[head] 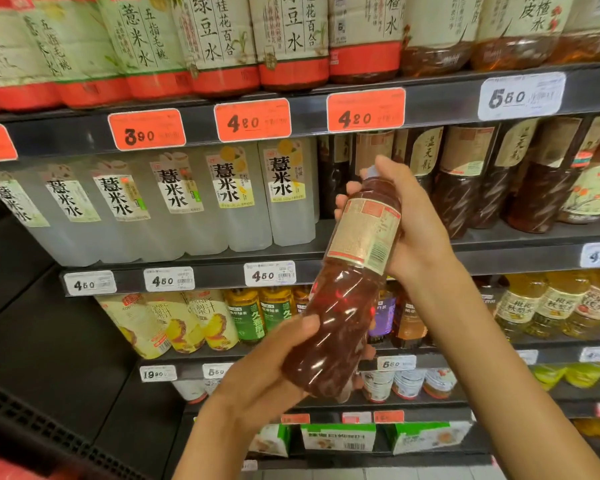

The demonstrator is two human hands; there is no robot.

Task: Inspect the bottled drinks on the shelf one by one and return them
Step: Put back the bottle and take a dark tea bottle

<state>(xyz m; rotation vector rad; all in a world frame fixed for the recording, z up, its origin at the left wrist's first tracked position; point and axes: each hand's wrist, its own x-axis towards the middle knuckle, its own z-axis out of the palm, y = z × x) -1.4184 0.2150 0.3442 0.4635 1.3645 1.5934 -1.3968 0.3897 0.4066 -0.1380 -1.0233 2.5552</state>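
Observation:
A bottle of dark reddish-brown drink with a beige label and barcode is tilted in front of the shelves, cap end up. My left hand grips its lower end from the left, thumb on the front. My right hand wraps its fingers round the neck and label from behind, thumb near the cap. Just behind the bottle, a dark gap shows in the middle shelf, with more dark brown bottles of the same kind to its right.
Cloudy white bottles fill the middle shelf's left part. Large red-banded bottles stand on the top shelf. Yellow, green and amber bottles line the shelf below. Price tags run along the shelf edges. A dark side panel stands left.

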